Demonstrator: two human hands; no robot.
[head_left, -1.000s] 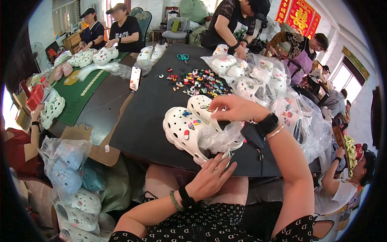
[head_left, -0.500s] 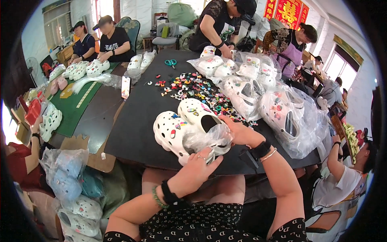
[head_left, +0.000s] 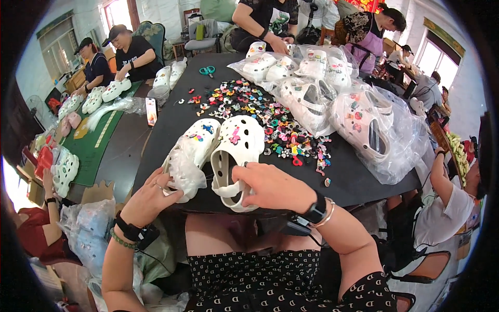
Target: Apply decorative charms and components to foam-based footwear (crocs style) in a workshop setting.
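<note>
Two white clogs stand side by side at the table's near edge, toes pointing away from me. The left clog [head_left: 200,136] has blue and other coloured charms on its toe, and crumpled clear plastic [head_left: 185,165] covers its opening. My left hand [head_left: 148,196] is closed at its heel, against the plastic; some fingertips are hidden. The right clog [head_left: 243,132] carries a pink charm and its opening is bare. My right hand [head_left: 278,186] grips its heel and strap, the thumb reaching into the opening. Beyond lies a spread of small coloured charms [head_left: 280,122].
Bagged white clogs [head_left: 358,122] crowd the table's right side. Teal scissors [head_left: 207,70] lie at the back, and a phone [head_left: 151,112] stands at the left edge. Co-workers handle clogs around the tables. A bag of blue clogs [head_left: 91,234] sits low at left.
The clogs have moved left and nearer, and now stand slightly apart. My left hand has shifted left to the left clog's heel; my right hand has moved onto the right clog's heel.
</note>
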